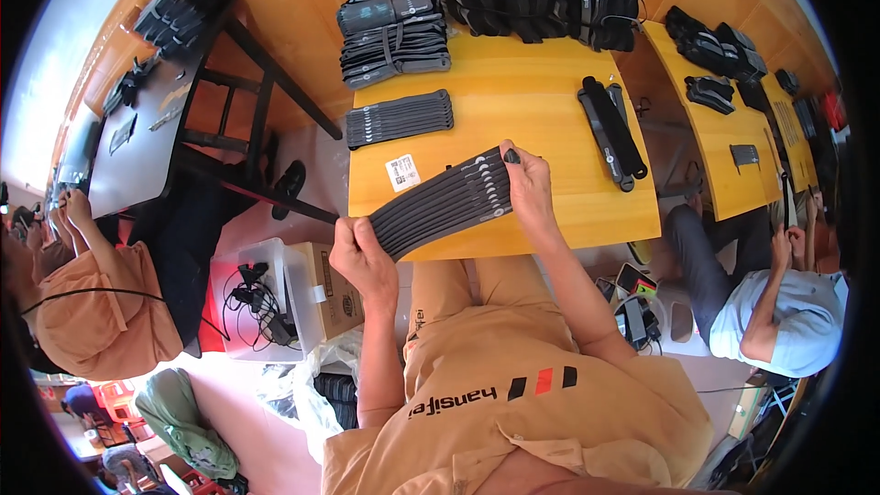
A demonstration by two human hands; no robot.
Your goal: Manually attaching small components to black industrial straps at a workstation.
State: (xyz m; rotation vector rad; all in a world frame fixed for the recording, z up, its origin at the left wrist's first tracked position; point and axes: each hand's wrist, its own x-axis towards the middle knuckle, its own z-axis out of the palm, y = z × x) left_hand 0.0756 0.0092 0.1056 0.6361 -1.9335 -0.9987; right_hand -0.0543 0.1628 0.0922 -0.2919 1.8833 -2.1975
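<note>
Between my two hands a fanned stack of black straps [440,206] is stretched above the front edge of the yellow table. My left hand [367,261] is closed around the lower left end of the stack. At the upper right end, beside a row of white marks, my right hand [530,188] grips it with the thumb on top. Behind, a flat row of similar straps [401,119] lies on the table. A white label [401,173] is on the tabletop close to the held stack.
Bundled straps [394,37] and a long black pile [541,0] line the yellow table's [513,73] back. Loose straps [612,133] lie at its right. Below left stand a clear bin with cables [266,302] and a cardboard box [335,293]. People work at both sides.
</note>
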